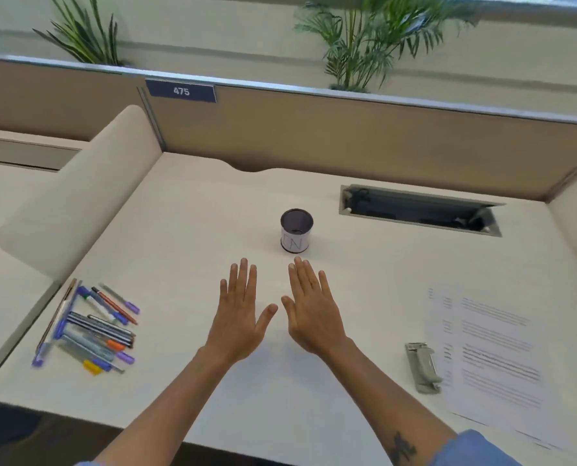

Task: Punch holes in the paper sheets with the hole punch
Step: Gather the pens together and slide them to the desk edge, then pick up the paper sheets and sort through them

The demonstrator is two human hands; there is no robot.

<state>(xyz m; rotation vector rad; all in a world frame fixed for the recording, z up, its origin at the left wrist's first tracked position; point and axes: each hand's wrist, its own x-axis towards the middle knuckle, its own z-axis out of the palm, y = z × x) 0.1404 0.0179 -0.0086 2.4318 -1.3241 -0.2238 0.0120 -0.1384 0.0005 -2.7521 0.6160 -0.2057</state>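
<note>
My left hand (238,317) and right hand (310,311) hover flat, fingers straight, holding nothing; the grey metal hole punch (422,367) lies lengthwise away from me, touching the printed paper sheets (492,358).

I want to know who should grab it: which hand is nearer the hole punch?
Right. The right hand lies open on the desk, with the hole punch off to its right. The left hand lies farther away, beyond the right hand.
</note>
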